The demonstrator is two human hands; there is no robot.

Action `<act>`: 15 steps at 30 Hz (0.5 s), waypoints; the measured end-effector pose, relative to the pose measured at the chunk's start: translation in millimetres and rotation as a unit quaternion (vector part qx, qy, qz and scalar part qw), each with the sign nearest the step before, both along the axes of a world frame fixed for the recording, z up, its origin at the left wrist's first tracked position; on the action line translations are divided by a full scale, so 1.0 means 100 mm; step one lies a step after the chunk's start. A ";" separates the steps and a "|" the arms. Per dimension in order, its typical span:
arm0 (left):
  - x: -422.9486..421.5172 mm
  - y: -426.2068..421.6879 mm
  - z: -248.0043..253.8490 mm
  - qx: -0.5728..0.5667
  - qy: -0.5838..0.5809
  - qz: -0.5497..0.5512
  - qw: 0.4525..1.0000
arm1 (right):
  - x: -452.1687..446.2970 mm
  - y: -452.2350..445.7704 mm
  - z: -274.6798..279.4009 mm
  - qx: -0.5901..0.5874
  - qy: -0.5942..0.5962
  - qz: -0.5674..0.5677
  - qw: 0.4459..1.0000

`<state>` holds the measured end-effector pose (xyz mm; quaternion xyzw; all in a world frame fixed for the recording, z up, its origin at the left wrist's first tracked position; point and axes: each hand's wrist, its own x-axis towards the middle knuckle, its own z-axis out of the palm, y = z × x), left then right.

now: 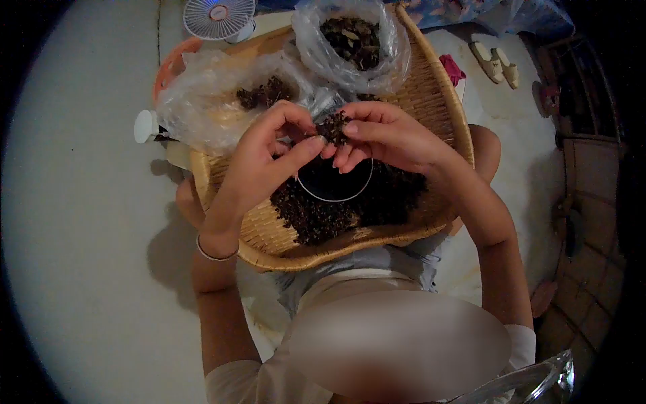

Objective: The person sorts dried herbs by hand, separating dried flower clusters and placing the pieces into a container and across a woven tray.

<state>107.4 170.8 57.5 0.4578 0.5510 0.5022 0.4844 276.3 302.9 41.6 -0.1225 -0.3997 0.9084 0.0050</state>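
A small clump of dark, dried plant material [333,128] is pinched between both hands above a dark round container with a pale rim [369,180]. My left hand [279,145] grips the clump's left side with thumb and fingertips. On the other side, my right hand [387,138] holds it between thumb and forefinger, the other fingers curled beneath. Around the container, a loose heap of dark dried bits [316,219] lies in a wide woven basket [269,252]. The hands cover part of the container's far side.
At the basket's far side, a clear plastic bag [397,57] holds dark leafy material. Another plastic bag [195,111] lies at the left with dark clumps [266,93] by it. Beyond are a small white fan [219,15], an orange basket [171,67] and slippers [486,62].
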 end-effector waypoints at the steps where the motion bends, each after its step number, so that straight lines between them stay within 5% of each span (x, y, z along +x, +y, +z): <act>1: -0.02 0.00 -0.01 -0.010 0.010 -0.014 1.000 | 0.00 0.00 0.00 0.002 0.001 0.000 1.000; 15: -0.02 0.03 -0.11 -0.022 -0.009 -0.016 1.000 | -0.02 0.00 -0.03 0.116 -0.028 -0.045 0.992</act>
